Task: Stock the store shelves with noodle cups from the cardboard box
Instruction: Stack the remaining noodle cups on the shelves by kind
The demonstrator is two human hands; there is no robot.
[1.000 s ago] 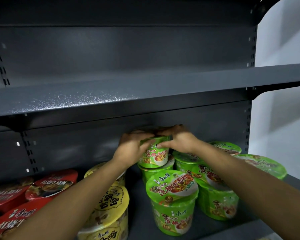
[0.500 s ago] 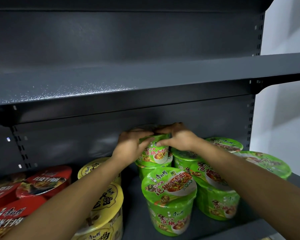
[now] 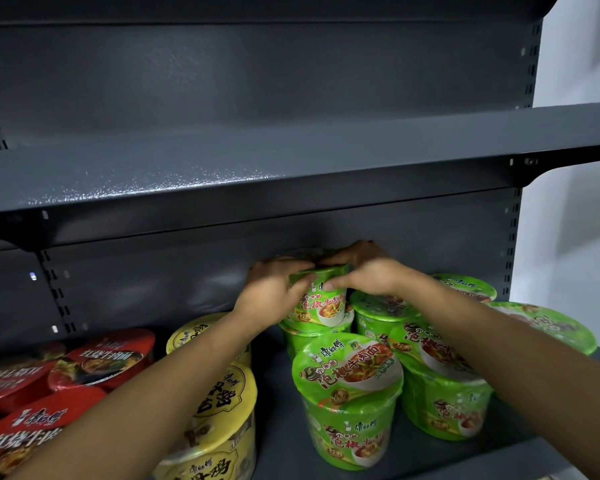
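Note:
Both hands hold one green noodle cup (image 3: 321, 306) that sits on top of another green cup (image 3: 309, 336) at the back of the lower shelf (image 3: 278, 393). My left hand (image 3: 269, 289) grips its left side and rim. My right hand (image 3: 364, 271) grips its right side, fingers over the lid. Several more green cups stand around it, the nearest one (image 3: 349, 400) in front. The cardboard box is out of view.
Yellow noodle cups (image 3: 219, 420) stand left of the green ones, red cups (image 3: 94, 362) further left. The dark upper shelf (image 3: 257, 157) juts out just above my hands. A white wall (image 3: 575, 220) lies to the right of the rack.
Both hands stay on the top green cup, which has barely shifted. The view has drifted slightly.

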